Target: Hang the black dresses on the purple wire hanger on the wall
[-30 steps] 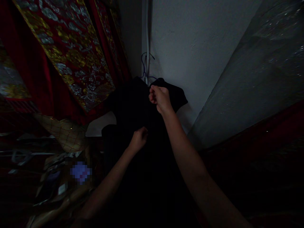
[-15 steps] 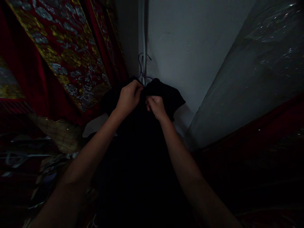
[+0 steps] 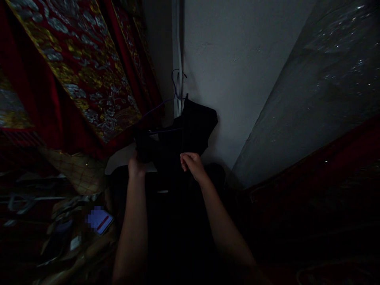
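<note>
Pinched right hand (image 3: 193, 164) grips black garment (image 3: 198, 120); left hand's (image 3: 136, 165) hold is hidden. Seemingly half unhung, its 1 o'clock shoulder needs easing off hanger (image 3: 175, 93).

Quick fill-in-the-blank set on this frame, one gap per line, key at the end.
The garment behind the right hand is coloured ____.
The hand nearer the embroidered red cloth is the ____ one.
That cloth's embroidery combines silver and ____.
In the picture, the garment hangs on the ____ shoulder of the hanger.

Missing words: black; left; gold; right.
</note>
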Demonstrator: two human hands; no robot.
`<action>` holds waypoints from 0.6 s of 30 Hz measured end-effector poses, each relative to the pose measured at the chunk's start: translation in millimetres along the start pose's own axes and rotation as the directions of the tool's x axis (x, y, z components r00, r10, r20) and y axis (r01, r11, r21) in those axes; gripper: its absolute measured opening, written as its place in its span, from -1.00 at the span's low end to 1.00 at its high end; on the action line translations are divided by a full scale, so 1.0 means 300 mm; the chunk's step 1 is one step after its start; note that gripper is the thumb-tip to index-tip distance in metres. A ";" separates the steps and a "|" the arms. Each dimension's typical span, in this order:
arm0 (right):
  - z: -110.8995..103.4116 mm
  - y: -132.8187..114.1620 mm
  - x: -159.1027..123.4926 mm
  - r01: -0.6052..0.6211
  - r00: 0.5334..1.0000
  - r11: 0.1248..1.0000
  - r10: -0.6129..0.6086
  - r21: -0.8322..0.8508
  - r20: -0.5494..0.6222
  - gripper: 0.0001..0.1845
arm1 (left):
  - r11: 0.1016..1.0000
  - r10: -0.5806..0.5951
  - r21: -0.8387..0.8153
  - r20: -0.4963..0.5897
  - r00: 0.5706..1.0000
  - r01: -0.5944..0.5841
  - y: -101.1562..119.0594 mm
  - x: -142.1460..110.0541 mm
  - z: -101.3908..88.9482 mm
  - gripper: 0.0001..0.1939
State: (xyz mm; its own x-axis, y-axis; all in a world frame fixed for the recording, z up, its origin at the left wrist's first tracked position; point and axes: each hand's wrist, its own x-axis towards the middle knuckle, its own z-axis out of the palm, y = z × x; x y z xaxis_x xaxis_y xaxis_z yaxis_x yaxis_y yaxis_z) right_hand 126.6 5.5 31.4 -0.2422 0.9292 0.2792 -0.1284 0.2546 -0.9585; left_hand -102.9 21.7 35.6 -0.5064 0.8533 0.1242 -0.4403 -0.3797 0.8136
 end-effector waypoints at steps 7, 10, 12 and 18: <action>-0.067 0.052 -0.010 -0.120 0.987 0.965 0.090 -0.231 -0.134 -0.56 | 0.997 -0.075 -0.030 0.000 0.997 0.075 -0.035 -0.110 0.081 -0.69; -0.044 0.038 -0.027 -0.048 0.990 0.951 0.004 -0.307 -0.141 -0.55 | 1.000 -0.002 -0.028 0.123 0.992 0.005 0.007 -0.172 0.138 -0.64; -0.008 0.011 -0.041 0.041 0.997 0.967 -0.058 -0.253 -0.058 -0.59 | 0.996 0.063 0.053 0.217 0.974 -0.077 0.018 -0.225 0.180 -0.66; 0.058 -0.057 -0.040 0.087 0.985 0.991 -0.070 -0.103 0.159 -0.77 | 0.823 0.271 0.319 0.507 0.818 -0.470 0.037 -0.285 0.257 -0.74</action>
State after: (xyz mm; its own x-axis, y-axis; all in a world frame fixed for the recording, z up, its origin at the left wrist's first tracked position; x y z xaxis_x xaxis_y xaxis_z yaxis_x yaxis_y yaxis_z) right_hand 115.0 -14.7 45.4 -0.3825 0.8546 0.3511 -0.0495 0.3605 -0.9314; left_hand -7.5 -28.1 77.7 -0.1575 0.7764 0.6103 0.1126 -0.5999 0.7921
